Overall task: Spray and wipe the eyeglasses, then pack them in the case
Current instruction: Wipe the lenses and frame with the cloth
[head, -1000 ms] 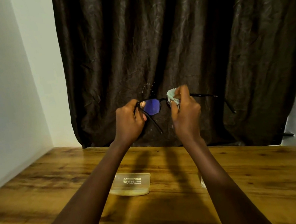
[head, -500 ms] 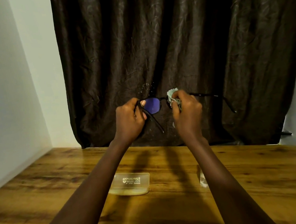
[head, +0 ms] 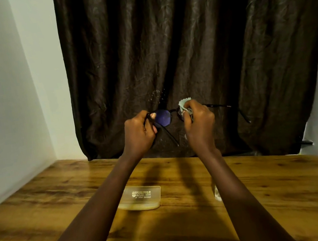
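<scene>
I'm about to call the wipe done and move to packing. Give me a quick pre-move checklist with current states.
1. Eyeglasses held above the table: ok, left hand grips one end.
2. Cloth on lens: ok, pinched by right hand.
3. Lenses clean: cannot tell.
4. Temples folded for packing: not ok, both open.
5. Case within reach: ok, on table between the forearms.
6. Case open: not ok, it looks shut.

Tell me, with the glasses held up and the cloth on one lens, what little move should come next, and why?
Probably keep rubbing that lens, then slide the cloth across to the other one. The right hand pinches the cloth over one lens, while the left hand grips the eyeglasses at the far hinge, its lens bare. The case lies shut on the table, so packing looks premature.
</scene>
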